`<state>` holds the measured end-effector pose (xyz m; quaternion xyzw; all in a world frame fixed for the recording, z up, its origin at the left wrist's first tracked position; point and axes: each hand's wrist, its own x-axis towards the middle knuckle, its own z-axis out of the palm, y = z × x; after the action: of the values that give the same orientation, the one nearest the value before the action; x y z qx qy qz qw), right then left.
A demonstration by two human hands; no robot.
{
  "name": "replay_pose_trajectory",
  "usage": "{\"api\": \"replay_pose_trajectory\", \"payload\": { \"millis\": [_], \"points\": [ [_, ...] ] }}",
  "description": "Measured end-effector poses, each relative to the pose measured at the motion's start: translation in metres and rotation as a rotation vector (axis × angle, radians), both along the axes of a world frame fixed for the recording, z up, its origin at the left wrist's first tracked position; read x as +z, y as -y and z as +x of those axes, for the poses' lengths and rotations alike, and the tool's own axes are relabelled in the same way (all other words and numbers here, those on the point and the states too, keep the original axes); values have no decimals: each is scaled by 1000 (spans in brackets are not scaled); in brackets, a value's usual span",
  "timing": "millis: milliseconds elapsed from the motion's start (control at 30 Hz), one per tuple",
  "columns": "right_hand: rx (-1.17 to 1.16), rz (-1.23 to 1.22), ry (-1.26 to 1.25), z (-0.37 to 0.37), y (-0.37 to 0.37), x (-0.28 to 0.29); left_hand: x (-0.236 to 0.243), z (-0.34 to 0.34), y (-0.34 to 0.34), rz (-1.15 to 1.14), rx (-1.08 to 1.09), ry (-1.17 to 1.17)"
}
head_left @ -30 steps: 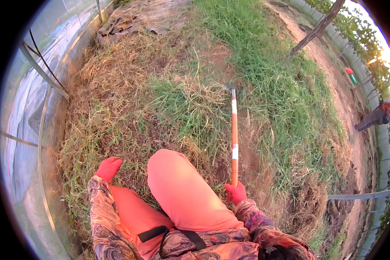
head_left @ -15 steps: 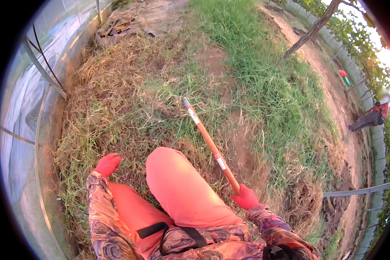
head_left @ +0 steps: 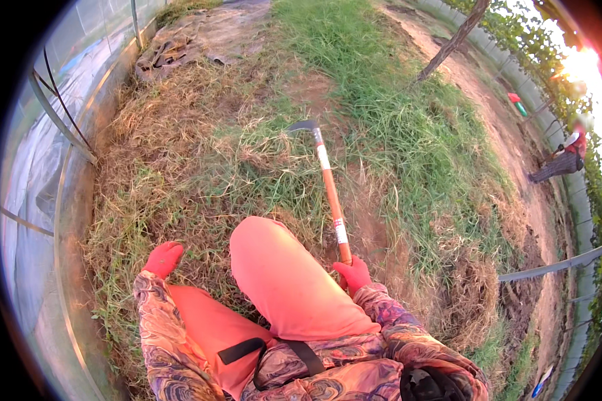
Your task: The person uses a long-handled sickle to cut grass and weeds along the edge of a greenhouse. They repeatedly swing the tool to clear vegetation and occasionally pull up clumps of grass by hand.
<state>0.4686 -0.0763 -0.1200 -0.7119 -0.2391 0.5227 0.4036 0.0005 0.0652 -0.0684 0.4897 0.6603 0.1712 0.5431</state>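
Note:
In a red glove, my right hand (head_left: 354, 272) is wrapped round the lower end of a sickle's long orange-brown handle. The sickle (head_left: 330, 184) points away from me, and its dark curved blade hooks left just above cut grass (head_left: 267, 150). My left hand (head_left: 162, 259), also red-gloved, is curled beside my bent left leg over dry grass, with nothing visible in it. Both forearms wear patterned sleeves. My knee, in orange-pink trousers, rises between the hands. Tall green grass (head_left: 381, 127) stands right of the blade.
A low wall with plastic sheeting (head_left: 40, 194) runs along the left. Crumpled dark ground cover (head_left: 164, 57) lies far left. At right are a slanting trunk (head_left: 455, 40), a grey pipe (head_left: 555, 267) and another person (head_left: 565, 157) farther off.
The sickle has swung more upright; its blade now shows, lifted and turned left. My right hand has shifted left and slightly away from me. My left hand has hardly moved.

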Motion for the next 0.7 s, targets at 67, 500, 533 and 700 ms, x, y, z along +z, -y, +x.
{"api": "replay_pose_trajectory", "payload": {
  "millis": [67,500,533,700],
  "points": [
    [-81,31,45,12,1,3,-11,-6,-1,14,-45,19],
    [217,-167,357,19,43,68,14,9,7,-35,-17,103],
    [249,-129,443,27,42,57,24,21,11,-47,19,110],
    [220,-113,352,39,22,52,17,6,14,-69,119,233]
  ]
}}
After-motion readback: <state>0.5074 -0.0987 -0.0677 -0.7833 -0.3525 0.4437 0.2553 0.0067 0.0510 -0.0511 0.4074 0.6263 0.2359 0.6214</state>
